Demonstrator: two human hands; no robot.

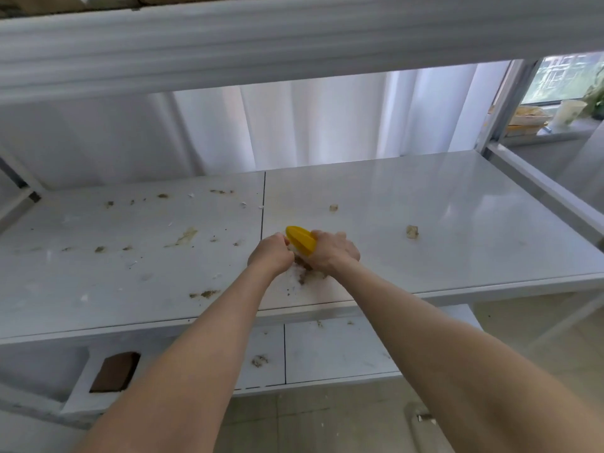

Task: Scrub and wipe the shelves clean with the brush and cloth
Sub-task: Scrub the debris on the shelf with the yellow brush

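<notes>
A yellow brush (pixel 300 238) lies bristles-down near the middle of the white shelf (pixel 457 223). My right hand (pixel 333 253) grips its rear part. My left hand (pixel 269 253) is curled against the brush's left side; whether it holds the brush itself is hidden. Brown dirt (pixel 305 273) is smeared under and in front of the hands. More dirt spots and white flecks (pixel 183 237) cover the shelf's left panel. Two small clumps (pixel 412 231) lie on the right panel. No cloth is in view.
The upper shelf's beam (pixel 294 37) hangs low across the top. A lower shelf (pixel 333 354) with dirt and a brown block (pixel 114 371) sits below. Upright posts (pixel 500 106) stand at the right. A windowsill with a cup (pixel 567 114) is far right.
</notes>
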